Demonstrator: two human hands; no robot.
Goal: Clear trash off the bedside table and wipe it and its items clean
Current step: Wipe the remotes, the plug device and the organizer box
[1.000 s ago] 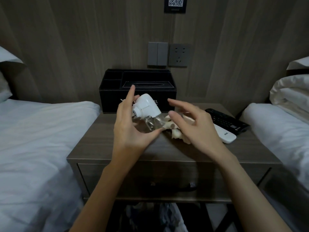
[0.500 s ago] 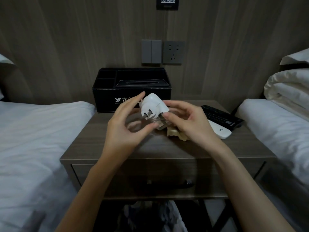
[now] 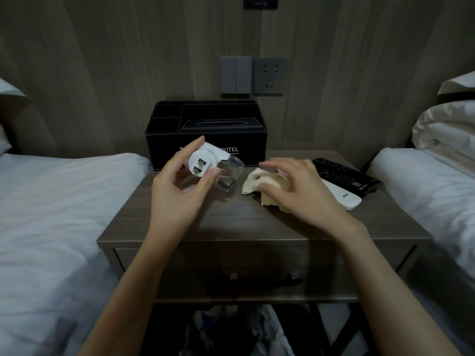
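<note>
My left hand (image 3: 177, 191) holds a white plug-in vaporizer (image 3: 203, 163) in the air above the back left part of the wooden bedside table (image 3: 231, 227). The index finger is on top of it and the thumb is underneath, pinching it. Its two metal pins face me, and its clear bottle points right and slightly down, not touching the tabletop.

My right hand (image 3: 295, 191) is just beside it on the right, apart from the vaporizer. Its fingers arch over a crumpled beige cloth (image 3: 257, 179) and the thumb presses into it, gripping the cloth where it lies on the table.

Behind the vaporizer, against the wood-panelled wall, stands a black organizer box (image 3: 205, 124) with open compartments, a tissue slot, and the word "HOTEL" on its front. At the right edge of the table a black remote (image 3: 341, 174) and a white remote (image 3: 345, 199) lie side by side, partly hidden by my right hand.

A grey wall switch (image 3: 235, 75) and a grey power socket (image 3: 270, 76) are mounted above the box. The table has one drawer (image 3: 257, 268) with a dark handle. Below it sits a crumpled plastic bag (image 3: 236, 330); I cannot tell what it holds. A white-sheeted bed (image 3: 51, 201) flanks the table on the left, and another bed (image 3: 424, 181) with folded white bedding is on the right.
</note>
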